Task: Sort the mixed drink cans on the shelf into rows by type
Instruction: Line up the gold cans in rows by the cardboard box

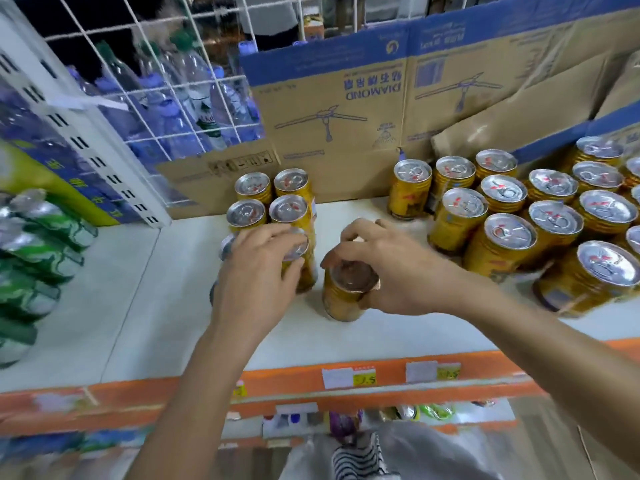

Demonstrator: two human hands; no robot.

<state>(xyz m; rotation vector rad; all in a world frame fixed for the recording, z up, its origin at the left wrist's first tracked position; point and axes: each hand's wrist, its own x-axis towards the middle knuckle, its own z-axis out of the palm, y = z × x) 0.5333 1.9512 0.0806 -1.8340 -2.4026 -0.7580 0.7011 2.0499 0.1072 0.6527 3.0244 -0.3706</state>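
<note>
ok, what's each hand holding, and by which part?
Right hand grips a gold can by its top rim, from above. Left hand lies over the tops of the left group's front cans; a grip cannot be told.

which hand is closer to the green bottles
Left. The left hand lies over the can group, nearer the green bottles; the right hand grips a lone can farther right.

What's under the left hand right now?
The left hand lies over the front gold cans of the left cluster; two silver lid edges peek out at its sides. The palm hides the rest, so its grip and the exact can count are unclear.
</note>
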